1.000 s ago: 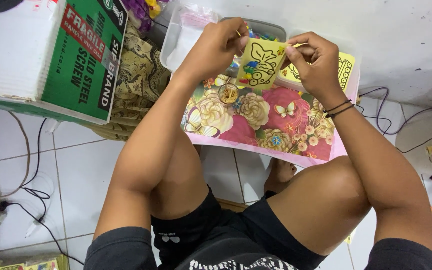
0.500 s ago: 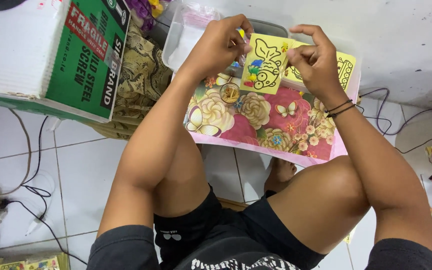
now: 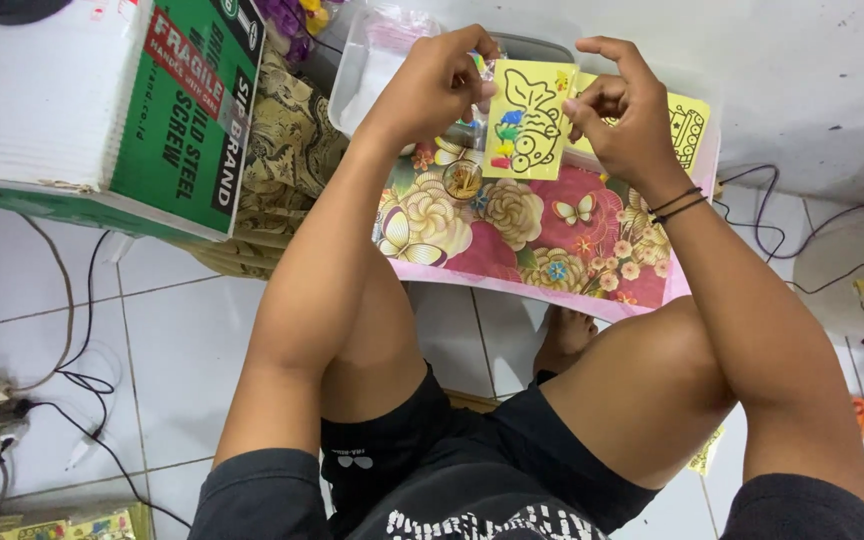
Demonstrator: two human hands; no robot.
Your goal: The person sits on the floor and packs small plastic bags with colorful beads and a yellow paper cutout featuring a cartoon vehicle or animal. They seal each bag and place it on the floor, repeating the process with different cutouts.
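I see the yellow square card printed with a fish outline (image 3: 529, 118) held up above the low desk with the pink flower-patterned cover (image 3: 512, 235), pinched along its right edge by the right hand (image 3: 624, 122), while the left hand (image 3: 439, 82) is curled tight at the card's upper left corner, its fingers closed on something too small for me to make out. The grip is at the edges only, so I judge the card could bend or crease if either hand pulls harder. Some patches of the fish are already coloured (blue, red, green), and tilting the card this steeply could let loose material slide off. Right below sits a small round clear container with yellowish contents (image 3: 463, 178), and a dropped elbow or card could knock it over. A second yellow card (image 3: 687, 125) lies on the desk behind the right hand, beside a clear plastic tub (image 3: 377, 65); a careless sweep could push either off the edge.
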